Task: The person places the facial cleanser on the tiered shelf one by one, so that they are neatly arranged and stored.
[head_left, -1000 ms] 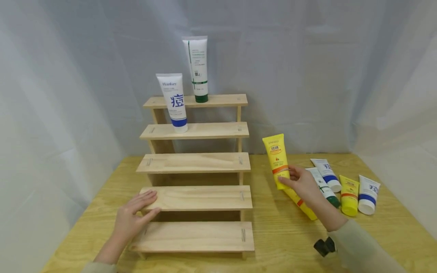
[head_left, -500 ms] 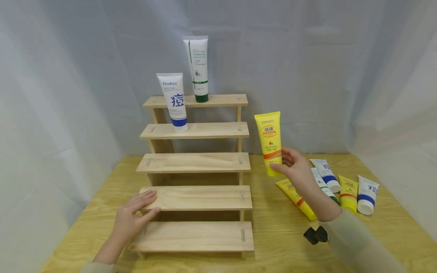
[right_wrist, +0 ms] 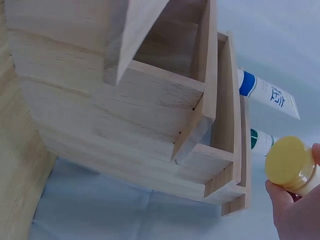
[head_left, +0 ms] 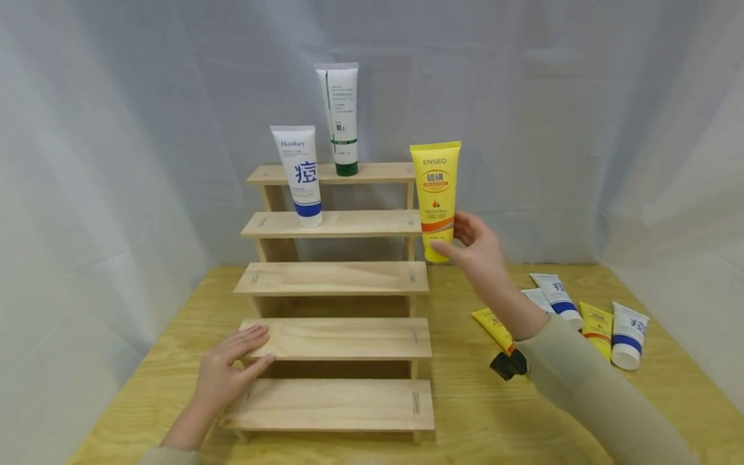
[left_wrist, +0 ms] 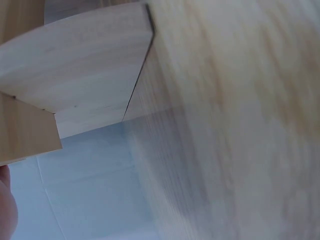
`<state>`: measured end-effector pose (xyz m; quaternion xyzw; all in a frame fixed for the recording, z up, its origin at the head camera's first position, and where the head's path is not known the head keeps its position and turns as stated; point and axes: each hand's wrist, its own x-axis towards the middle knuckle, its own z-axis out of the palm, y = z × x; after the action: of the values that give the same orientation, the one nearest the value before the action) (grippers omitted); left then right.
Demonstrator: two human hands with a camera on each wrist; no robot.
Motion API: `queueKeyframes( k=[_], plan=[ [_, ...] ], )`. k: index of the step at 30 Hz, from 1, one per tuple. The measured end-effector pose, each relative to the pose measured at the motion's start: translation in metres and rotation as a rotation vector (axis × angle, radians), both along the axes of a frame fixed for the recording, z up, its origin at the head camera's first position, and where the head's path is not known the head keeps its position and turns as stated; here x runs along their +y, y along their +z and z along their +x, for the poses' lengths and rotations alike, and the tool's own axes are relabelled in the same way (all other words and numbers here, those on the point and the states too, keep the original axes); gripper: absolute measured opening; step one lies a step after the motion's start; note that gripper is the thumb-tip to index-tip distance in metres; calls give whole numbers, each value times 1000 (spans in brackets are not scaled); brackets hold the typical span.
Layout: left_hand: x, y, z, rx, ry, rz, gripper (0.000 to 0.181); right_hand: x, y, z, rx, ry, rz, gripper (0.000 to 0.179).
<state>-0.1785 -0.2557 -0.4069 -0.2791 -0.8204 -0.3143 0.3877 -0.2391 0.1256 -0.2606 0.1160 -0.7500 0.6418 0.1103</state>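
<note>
My right hand (head_left: 481, 253) grips a yellow tube (head_left: 436, 194) near its cap, thumb in front and fingers behind. The tube is upright in the air by the right end of the wooden stepped rack (head_left: 331, 278). In the right wrist view its round yellow cap (right_wrist: 286, 161) faces the camera. My left hand (head_left: 223, 369) rests on the left end of the second step from the bottom; only a bit of a finger (left_wrist: 6, 205) shows in the left wrist view. A white-and-green tube (head_left: 343, 116) stands on the top step, a white-and-blue tube (head_left: 298, 174) on the step below.
Right of the rack several tubes lie on the wooden table (head_left: 465, 413): a yellow tube (head_left: 494, 328) partly behind my right forearm, white-and-blue tubes (head_left: 629, 336), another yellow one (head_left: 596, 326). A small black object (head_left: 508, 365) hangs at my right sleeve. Pale curtains surround the table.
My right hand has lifted the yellow tube up and leftward, from above the tubes on the table to beside the rack's upper steps. The left hand has stayed in place.
</note>
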Motion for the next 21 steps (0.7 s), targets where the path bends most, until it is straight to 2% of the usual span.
queueKeyframes(
  k=[4,10,16,21],
  plan=[
    [-2,-1,0,-25,5,-2,36,-11,6,-11,63,-1,-16,56],
    [-2,-1,2,-16,11,-12,36,-29,9,-28,155,23,-61,53],
    [0,0,2,-4,5,-4,35,-46,9,-44,151,33,-135,53],
    [0,0,1,3,6,-5,37,-58,8,-56,164,27,-139,52]
  ],
)
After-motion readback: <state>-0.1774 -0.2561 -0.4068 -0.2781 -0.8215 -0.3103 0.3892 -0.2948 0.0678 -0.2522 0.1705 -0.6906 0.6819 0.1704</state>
